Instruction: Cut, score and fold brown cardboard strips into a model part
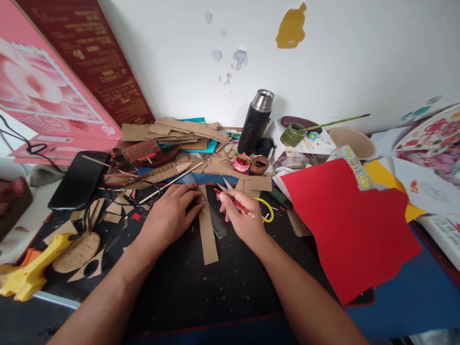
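Observation:
My right hand [244,215] grips a red pencil [241,207], its tip pointing left toward a clear ruler [218,224]. The ruler lies along a narrow cardboard strip [208,242] on the black mat. My left hand [174,208] lies with its fingers stretched out over the top part of the strip and ruler; the fingertips press down there. Partly behind my right hand rest scissors with yellow handles [266,210], their blades showing above the fingers. Several cardboard offcuts [114,208] are scattered left of my left hand.
A yellow glue gun [39,270] sits at the left, below a black phone [79,181]. At the back stand a black flask [254,124], open paint jars [242,163] and stacked cardboard [187,129]. Red paper [354,230] covers the right side.

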{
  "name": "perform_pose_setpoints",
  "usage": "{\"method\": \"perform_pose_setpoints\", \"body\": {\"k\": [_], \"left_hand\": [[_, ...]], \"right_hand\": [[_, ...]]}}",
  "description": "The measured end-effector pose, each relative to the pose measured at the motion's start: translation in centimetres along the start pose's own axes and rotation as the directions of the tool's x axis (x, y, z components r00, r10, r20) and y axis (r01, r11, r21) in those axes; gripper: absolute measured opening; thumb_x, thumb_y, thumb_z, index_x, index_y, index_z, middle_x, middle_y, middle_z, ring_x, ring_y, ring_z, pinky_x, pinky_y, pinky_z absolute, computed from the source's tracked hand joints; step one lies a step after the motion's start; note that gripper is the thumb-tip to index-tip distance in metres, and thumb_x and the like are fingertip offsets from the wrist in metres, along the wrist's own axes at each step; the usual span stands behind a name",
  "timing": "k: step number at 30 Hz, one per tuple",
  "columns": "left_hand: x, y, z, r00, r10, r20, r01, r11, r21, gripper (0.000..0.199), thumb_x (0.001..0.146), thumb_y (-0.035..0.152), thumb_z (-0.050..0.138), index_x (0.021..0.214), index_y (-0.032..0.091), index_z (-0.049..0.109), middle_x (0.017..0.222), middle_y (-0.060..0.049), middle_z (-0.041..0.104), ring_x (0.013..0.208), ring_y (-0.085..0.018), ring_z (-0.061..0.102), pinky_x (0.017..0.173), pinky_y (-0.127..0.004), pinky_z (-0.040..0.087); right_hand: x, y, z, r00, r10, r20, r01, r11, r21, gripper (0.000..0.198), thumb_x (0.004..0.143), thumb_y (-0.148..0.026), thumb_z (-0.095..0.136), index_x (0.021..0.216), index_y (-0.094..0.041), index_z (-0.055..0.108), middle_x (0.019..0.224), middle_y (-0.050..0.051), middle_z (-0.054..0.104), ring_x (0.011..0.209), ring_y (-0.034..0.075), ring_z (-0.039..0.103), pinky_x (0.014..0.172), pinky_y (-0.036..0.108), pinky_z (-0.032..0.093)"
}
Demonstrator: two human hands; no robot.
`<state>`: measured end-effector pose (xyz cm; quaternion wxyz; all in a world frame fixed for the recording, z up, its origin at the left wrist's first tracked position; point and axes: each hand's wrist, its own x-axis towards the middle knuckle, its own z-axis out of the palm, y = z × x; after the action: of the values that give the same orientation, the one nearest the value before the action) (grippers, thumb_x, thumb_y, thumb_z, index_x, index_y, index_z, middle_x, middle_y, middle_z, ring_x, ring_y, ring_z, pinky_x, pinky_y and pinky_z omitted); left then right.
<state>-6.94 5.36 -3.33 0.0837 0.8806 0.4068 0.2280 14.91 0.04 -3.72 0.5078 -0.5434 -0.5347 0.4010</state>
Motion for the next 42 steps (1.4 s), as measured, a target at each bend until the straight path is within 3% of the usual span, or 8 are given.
{"method": "perform_pose_setpoints", "body": {"k": [26, 42], "left_hand": [[-0.29, 0.58, 0.32, 0.999, -0.037, -0.003, 0.037, 0.998, 0.043, 0.024, 0.103, 0.036, 0.070, 0.115, 0.017, 0.077, 0.130, -0.015, 0.078, 0.123, -0.036, 0.070, 0.109, -0.056, 0.058], [-0.35, 0.68, 0.37, 0.999, -0.038, -0.004, 0.038, 0.999, 0.035, 0.028, 0.106, 0.039, 0.063, 0.120, 0.020, 0.078, 0.134, -0.015, 0.077, 0.126, -0.036, 0.069, 0.113, -0.054, 0.056]], "right_hand": [[-0.02, -0.05, 0.06, 0.998, -0.043, 0.034, 0.047, 0.994, -0.100, 0.025, 0.106, -0.042, 0.065, 0.098, -0.022, 0.077, 0.072, 0.001, 0.073, 0.050, 0.013, 0.061, 0.049, 0.024, 0.047], [-0.09, 0.20, 0.04, 0.998, -0.024, 0.053, 0.029, 0.993, -0.111, 0.026, 0.107, -0.044, 0.065, 0.100, -0.023, 0.078, 0.076, 0.001, 0.075, 0.055, 0.014, 0.066, 0.051, 0.025, 0.050]]}}
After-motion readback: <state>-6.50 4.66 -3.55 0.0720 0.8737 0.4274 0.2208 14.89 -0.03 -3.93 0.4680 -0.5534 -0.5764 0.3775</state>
